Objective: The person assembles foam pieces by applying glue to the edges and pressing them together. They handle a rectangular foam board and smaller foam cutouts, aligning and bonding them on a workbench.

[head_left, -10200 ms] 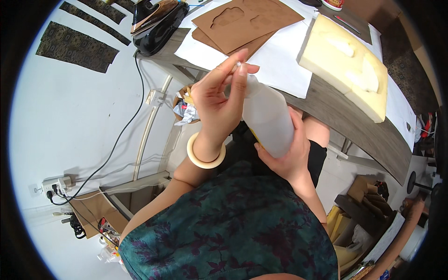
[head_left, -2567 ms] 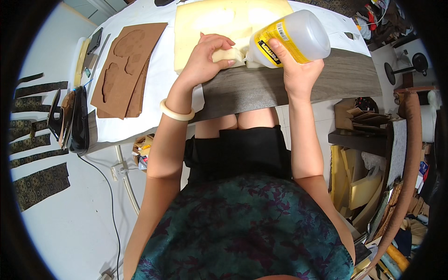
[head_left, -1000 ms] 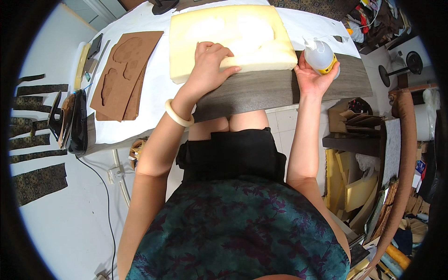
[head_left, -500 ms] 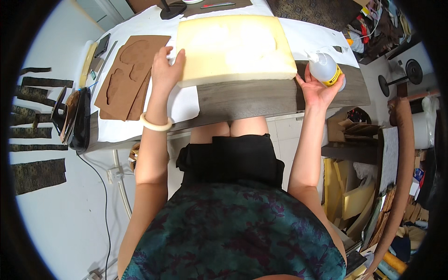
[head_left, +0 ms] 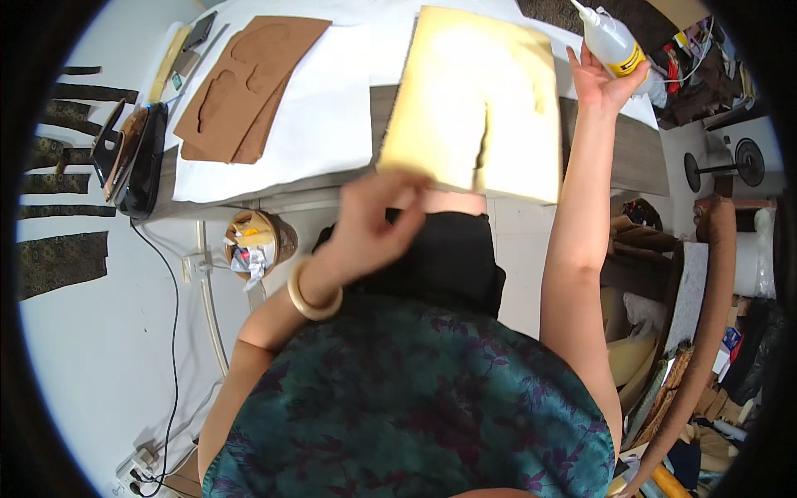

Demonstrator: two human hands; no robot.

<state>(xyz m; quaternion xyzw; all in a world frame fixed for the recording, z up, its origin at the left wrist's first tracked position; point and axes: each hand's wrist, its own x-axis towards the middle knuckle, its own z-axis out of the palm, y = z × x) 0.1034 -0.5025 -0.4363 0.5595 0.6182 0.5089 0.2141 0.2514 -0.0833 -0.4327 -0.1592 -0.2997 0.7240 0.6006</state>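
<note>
A thick cream-yellow foam block [head_left: 448,91] lies upright on the table, its near end hanging over the front edge. A dark slit runs into it from that near end. My left hand [head_left: 374,220], a pale bangle on its wrist, is in front of the block's near left corner. Motion smears its fingers, and I cannot tell whether they touch the foam. To the right of the block, my right hand [head_left: 602,83] holds a translucent squeeze bottle [head_left: 610,37] with a yellow label. The bottle's nozzle tilts up and to the left.
Brown boards [head_left: 274,62] with cut-out shapes overlap on white paper [head_left: 332,116] at the left. An iron [head_left: 108,153] stands beyond the table's left end. Below the table sits a waste bin [head_left: 282,236]. Shelves with foam scraps [head_left: 627,361] flank me on the right.
The foam block has turned from lying wide to standing lengthwise and come nearer. My left hand has left its left side and moved toward me. My right hand has moved farther away with the bottle.
</note>
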